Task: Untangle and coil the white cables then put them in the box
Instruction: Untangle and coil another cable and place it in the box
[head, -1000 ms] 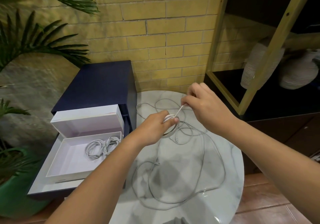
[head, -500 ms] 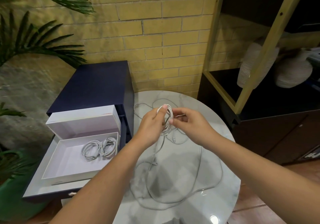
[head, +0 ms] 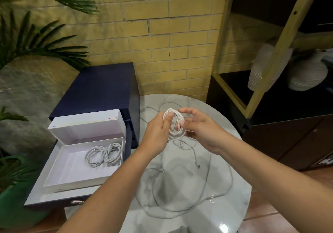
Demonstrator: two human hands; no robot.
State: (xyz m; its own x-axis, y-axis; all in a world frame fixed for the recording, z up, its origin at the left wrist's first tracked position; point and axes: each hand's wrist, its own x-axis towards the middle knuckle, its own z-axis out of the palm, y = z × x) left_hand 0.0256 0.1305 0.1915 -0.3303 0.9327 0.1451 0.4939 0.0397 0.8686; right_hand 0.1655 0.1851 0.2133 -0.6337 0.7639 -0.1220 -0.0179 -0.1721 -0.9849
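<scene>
Both bare forearms reach forward and converge. The left hand (head: 158, 130) grips the white cable coil (head: 177, 136), its thumb pressed over the loops. The right hand (head: 201, 130) faces it, curled fingertips pinching the coil's opposite side.

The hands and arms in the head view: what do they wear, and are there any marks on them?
The left hand and right hand are bare: no gloves, rings or marks show. Both forearms are bare to the picture's edge, with no sleeve, watch or bracelet in view.
</scene>
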